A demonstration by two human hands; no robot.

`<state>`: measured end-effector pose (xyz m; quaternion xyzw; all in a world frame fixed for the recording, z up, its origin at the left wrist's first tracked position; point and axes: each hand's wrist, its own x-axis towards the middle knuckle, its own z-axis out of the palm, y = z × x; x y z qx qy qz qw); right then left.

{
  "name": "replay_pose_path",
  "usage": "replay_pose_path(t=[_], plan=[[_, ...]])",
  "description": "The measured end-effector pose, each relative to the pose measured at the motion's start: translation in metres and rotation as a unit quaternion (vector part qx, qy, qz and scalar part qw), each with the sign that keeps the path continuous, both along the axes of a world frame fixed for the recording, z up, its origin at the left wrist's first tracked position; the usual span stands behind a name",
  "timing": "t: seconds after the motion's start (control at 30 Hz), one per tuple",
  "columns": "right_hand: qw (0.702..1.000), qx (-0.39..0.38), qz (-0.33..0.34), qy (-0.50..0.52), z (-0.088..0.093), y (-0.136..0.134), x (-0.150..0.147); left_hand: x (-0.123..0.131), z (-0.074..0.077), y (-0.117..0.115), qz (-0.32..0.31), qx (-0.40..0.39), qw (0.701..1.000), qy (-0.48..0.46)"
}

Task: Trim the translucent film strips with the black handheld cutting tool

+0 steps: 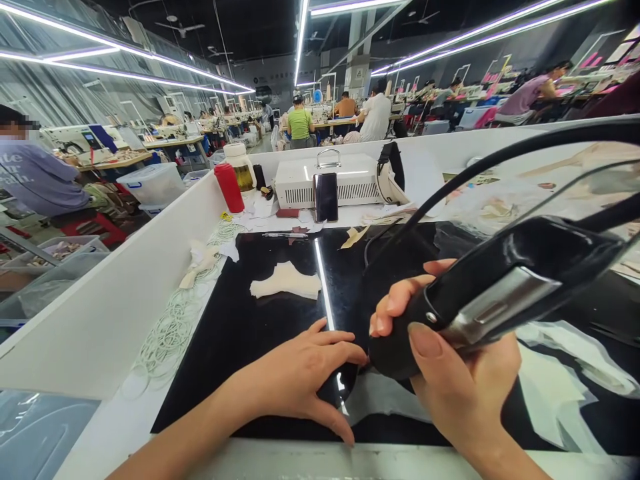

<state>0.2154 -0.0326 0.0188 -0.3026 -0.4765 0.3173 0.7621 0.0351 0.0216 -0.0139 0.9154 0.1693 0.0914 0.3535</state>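
My right hand [463,393] is wrapped round a black handheld tool [545,260] with a metal lever on its side and a thick cable at its back end. The tool's rounded front end is low over the black work surface [240,373]; what it touches is hidden. Fingers spread, my left hand [300,363] lies over the surface, its fingertips close to the tool's front end. Under and between the hands shows a greyish translucent sheet [390,400]. A cream fabric piece [286,281] lies flat beyond my left hand.
Pale, translucent pieces [550,387] lie at the right. Thin green cord [165,337] is heaped along the left white wall [115,300]. At the back stand a white vented box [295,183], a phone [326,197], a red bottle [229,188] and a jug [241,167]. Several people sit beyond.
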Motion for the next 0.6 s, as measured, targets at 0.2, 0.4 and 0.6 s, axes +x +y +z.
replay_pose_path(t=[0.2,0.4,0.6], plan=[[1.0,-0.011,-0.007,0.004,0.002,-0.004,-0.001,0.0,-0.004,0.0,0.001,0.003,1.0,-0.003],[1.0,-0.001,0.019,0.005,0.003,-0.009,-0.004,0.0,-0.003,-0.001,-0.006,0.022,1.0,-0.002],[1.0,-0.016,0.021,0.007,0.003,-0.013,-0.006,0.001,-0.004,0.001,-0.015,0.01,1.0,-0.008]])
